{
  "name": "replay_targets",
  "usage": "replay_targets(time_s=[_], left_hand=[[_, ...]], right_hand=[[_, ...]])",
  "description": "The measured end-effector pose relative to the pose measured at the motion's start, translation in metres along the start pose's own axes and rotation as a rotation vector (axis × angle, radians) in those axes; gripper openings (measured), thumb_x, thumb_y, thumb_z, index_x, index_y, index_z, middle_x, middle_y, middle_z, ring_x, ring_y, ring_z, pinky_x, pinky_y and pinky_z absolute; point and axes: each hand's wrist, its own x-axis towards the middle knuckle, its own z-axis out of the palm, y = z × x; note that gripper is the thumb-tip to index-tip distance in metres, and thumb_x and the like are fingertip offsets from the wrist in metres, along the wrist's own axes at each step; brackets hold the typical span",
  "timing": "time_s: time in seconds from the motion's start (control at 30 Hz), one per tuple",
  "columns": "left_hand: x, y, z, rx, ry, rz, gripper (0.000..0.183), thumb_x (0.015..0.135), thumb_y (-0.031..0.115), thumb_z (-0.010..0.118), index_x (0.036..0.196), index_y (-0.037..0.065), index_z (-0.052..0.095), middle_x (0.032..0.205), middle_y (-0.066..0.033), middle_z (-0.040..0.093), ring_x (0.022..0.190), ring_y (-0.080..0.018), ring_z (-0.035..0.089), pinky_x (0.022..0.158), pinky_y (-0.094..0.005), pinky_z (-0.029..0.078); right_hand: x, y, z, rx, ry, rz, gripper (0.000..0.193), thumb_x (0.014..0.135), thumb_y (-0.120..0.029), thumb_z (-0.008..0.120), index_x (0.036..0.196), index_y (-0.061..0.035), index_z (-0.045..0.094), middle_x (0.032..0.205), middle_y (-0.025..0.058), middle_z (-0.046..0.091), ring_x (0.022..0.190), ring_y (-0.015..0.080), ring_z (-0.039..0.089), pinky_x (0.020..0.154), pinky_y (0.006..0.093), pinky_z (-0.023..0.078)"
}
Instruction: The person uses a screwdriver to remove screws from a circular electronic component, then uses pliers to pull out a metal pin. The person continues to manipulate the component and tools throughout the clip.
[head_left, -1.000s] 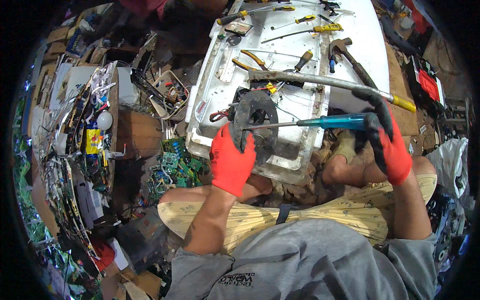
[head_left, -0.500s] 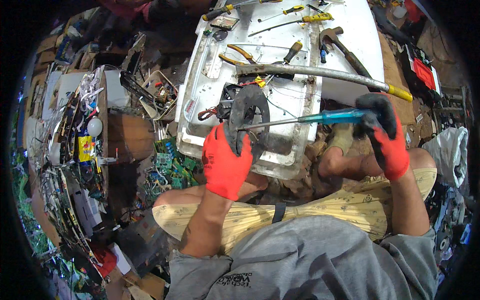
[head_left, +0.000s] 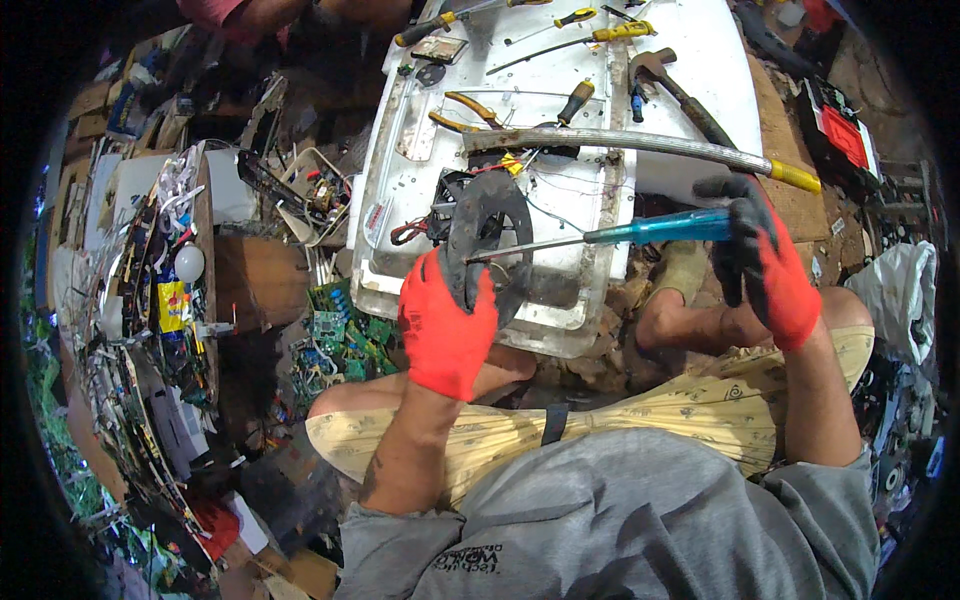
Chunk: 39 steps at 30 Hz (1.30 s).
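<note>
A blue-handled screwdriver [head_left: 645, 229] points left, tip at a dark ring [head_left: 487, 190].

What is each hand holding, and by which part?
The left hand grips a dark ring-shaped piece by its near left side; the right hand holds a blue-handled screwdriver by the rear end of its handle.

L hand [head_left: 448, 322] curled, R hand [head_left: 768, 262] apart
</note>
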Motion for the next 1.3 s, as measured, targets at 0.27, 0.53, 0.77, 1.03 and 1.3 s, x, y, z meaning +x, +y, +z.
replay_targets(time_s=[0.27,0.53,0.77,1.03,1.3], left_hand=[[-0.001,0.002,0.001,0.038,0.001,0.028,0.060,0.086,0.033,0.067,0.127,-0.008,0.052,0.122,-0.0287,0.057,0.115,-0.0430,0.053,0.099,-0.0484,0.043],[-0.001,0.006,-0.001,0.036,-0.030,0.008,0.057,0.087,0.032,0.067,0.126,-0.007,0.053,0.120,-0.0269,0.059,0.113,-0.0424,0.055,0.098,-0.0485,0.044],[0.003,0.008,-0.006,0.046,-0.047,-0.018,0.053,0.087,0.030,0.066,0.123,-0.007,0.054,0.116,-0.0259,0.061,0.108,-0.0423,0.057,0.094,-0.0482,0.046],[0.001,0.011,-0.005,0.058,-0.059,0.000,0.054,0.088,0.031,0.065,0.125,-0.007,0.053,0.119,-0.0265,0.060,0.112,-0.0423,0.055,0.097,-0.0481,0.044],[0.000,0.001,-0.005,0.025,-0.044,-0.013,0.054,0.088,0.030,0.066,0.124,-0.007,0.054,0.119,-0.0265,0.059,0.111,-0.0424,0.055,0.096,-0.0479,0.044]], right_hand=[[-0.003,-0.018,0.020,-0.006,-0.009,-0.187,0.031,0.097,-0.017,0.055,0.125,-0.0047,0.052,0.090,-0.0022,0.051,0.077,0.0042,0.048,0.068,0.0206,0.040],[-0.007,-0.008,0.021,0.041,0.042,-0.473,0.023,0.098,-0.020,0.053,0.113,-0.0029,0.055,0.083,-0.0038,0.049,0.068,0.0018,0.043,0.060,0.0181,0.035],[-0.007,-0.019,0.007,-0.034,-0.191,-0.336,0.032,0.098,-0.025,0.055,0.119,-0.0021,0.052,0.095,0.0002,0.050,0.076,0.0070,0.047,0.064,0.0216,0.042],[-0.007,-0.017,-0.004,0.047,-0.218,-0.202,0.047,0.093,-0.027,0.060,0.131,-0.0027,0.048,0.106,0.0038,0.052,0.083,0.0095,0.050,0.071,0.0245,0.046],[0.003,-0.035,-0.009,0.025,-0.322,0.096,0.047,0.091,-0.021,0.061,0.132,-0.0019,0.047,0.109,0.0014,0.051,0.090,0.0092,0.050,0.079,0.0249,0.044]])
